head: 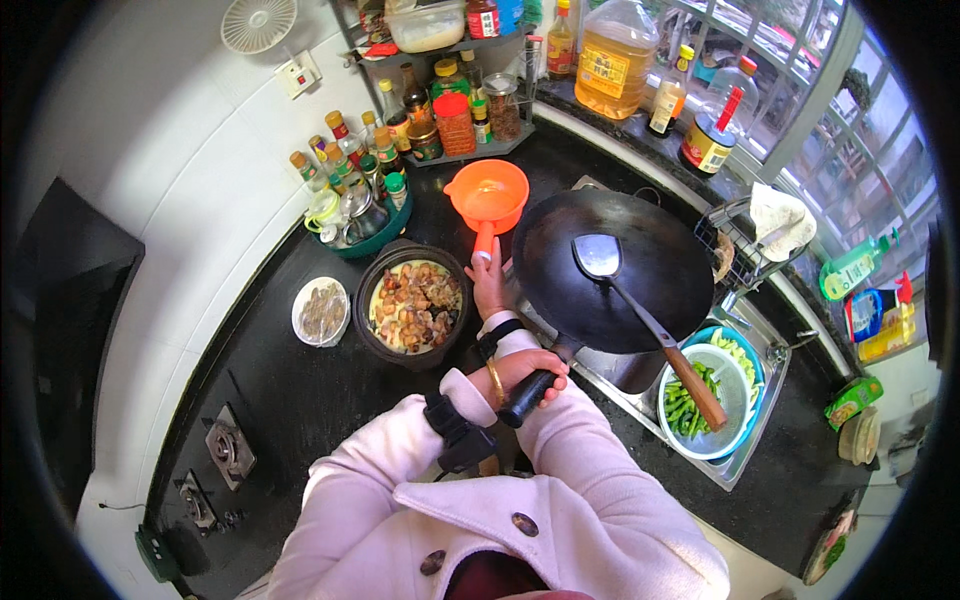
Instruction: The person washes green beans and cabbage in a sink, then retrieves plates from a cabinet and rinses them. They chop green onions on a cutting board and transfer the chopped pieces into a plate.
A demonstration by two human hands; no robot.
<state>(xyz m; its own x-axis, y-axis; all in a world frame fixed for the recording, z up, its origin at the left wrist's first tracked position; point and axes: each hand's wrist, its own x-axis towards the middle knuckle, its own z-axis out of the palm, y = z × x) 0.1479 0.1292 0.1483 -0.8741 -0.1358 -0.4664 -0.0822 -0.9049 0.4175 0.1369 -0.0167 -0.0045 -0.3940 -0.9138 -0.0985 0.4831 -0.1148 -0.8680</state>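
My forearms cross. My left hand [529, 375] is closed around the black handle of a dark wok [555, 262], whose pan is over the sink edge. A metal spatula [598, 259] lies in the wok, its wooden handle reaching past the rim over a white colander. My right hand [489, 285], beyond the left, grips the handle of an orange plastic dipper [491, 191] on the black counter. Left of it stands a dark clay pot [362, 300] of diced, browned food in a pale base. Beside that is a white bowl [296, 315] with plastic film over its contents.
The white colander [664, 409] of green peppers sits in a blue basin in the sink [731, 480]. A teal basket [375, 244] holds condiment bottles below a spice rack [465, 156]. A wire rack [739, 214] stands by the window. Gas burners [225, 450] are at the left.
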